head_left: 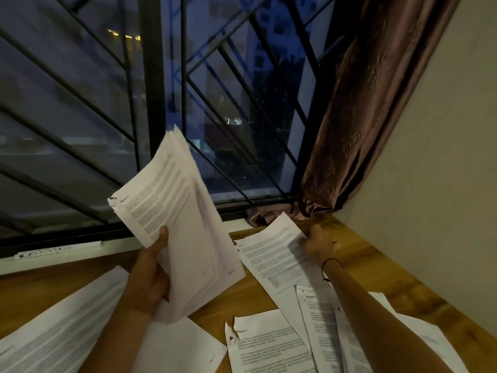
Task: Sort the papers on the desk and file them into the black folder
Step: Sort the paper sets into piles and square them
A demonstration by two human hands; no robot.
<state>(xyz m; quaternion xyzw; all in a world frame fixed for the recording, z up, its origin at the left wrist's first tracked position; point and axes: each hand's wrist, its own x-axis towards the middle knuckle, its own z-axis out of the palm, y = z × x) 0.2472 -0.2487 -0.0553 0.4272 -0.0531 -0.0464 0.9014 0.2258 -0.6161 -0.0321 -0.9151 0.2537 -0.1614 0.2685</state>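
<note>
Torn sheet (265,343) heading — perhaps "Session 2" — rest blurred.

I see a thick stack of printed papers (177,219) raised off the desk at about 10 o'clock from centre, tilted, its sheets fanned unevenly at the top and one corner clipped. A single printed sheet (271,254) lies flat on the wood at 3 o'clock, close to the sill. More loose papers (330,332) overlap at 5 o'clock, one torn sheet (263,345) with a ragged top corner at 6 o'clock. Another spread of pages (53,332) sits at 8 o'clock.
</note>
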